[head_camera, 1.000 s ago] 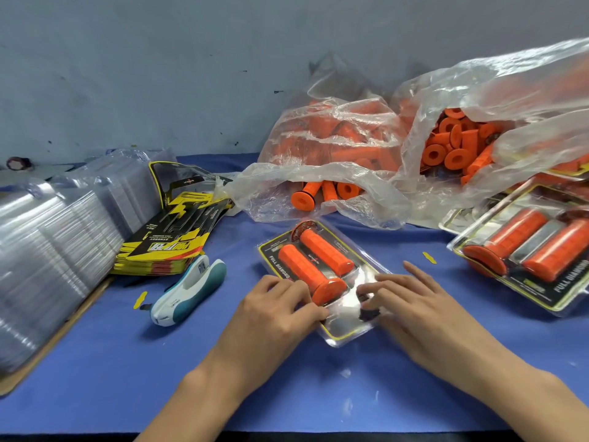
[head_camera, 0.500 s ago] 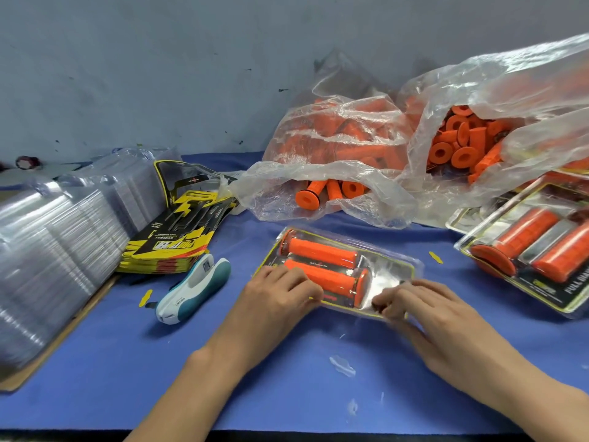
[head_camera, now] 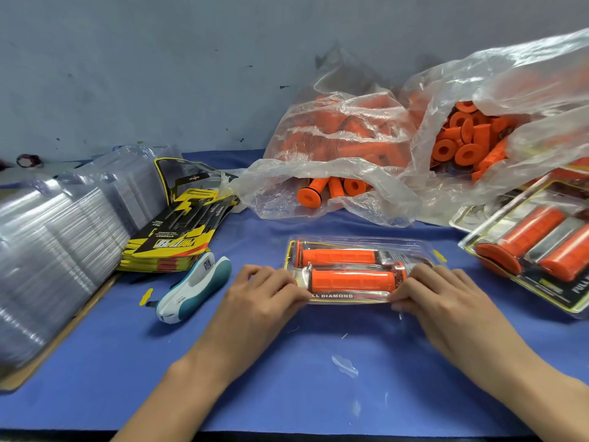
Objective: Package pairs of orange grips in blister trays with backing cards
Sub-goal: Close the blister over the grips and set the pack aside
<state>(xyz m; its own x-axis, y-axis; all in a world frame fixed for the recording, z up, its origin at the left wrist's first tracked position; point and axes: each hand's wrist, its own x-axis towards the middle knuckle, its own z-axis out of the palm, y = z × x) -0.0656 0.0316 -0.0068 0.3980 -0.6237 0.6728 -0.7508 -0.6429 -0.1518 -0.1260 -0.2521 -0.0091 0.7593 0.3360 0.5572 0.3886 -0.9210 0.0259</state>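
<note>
On the blue surface (head_camera: pixel 287 371), the left hand (head_camera: pixel 261 295) and right hand (head_camera: pixel 436 295) pinch the near corners of the clear plastic blister pack (head_camera: pixel 357 269) holding 2 orange ribbed grips (head_camera: pixel 347 279).

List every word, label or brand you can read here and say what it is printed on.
"LL DIAMOND": near edge of the blister pack under both hands; its first letters are hidden by the left hand.
"FULL": cut off, on the finished pack at right.
Yellow logo and small lines on the backing cards: upside down, unreadable.
Print on the stapler: too small.
</note>
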